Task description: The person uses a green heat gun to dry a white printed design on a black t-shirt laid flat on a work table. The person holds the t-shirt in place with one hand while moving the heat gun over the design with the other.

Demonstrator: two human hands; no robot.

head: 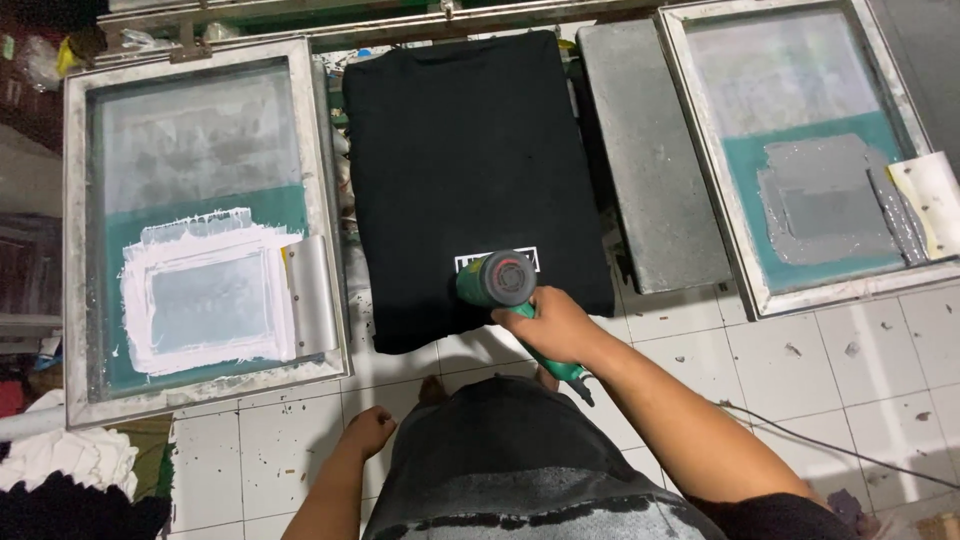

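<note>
A black T-shirt (470, 160) lies flat on a printing board in the middle, with a small white rectangular print (470, 262) near its lower edge. My right hand (555, 325) grips a green heat gun (497, 279) whose round nozzle points down at that print. My left hand (370, 430) hangs by my hip with the fingers curled shut and nothing in it.
A framed printing screen (200, 220) smeared with white ink, with a squeegee (312, 295), sits to the left. Another screen (810, 150) with grey ink and a squeegee (925, 205) sits to the right, beside a bare grey board (650, 150). A cord (800, 435) crosses the tiled floor.
</note>
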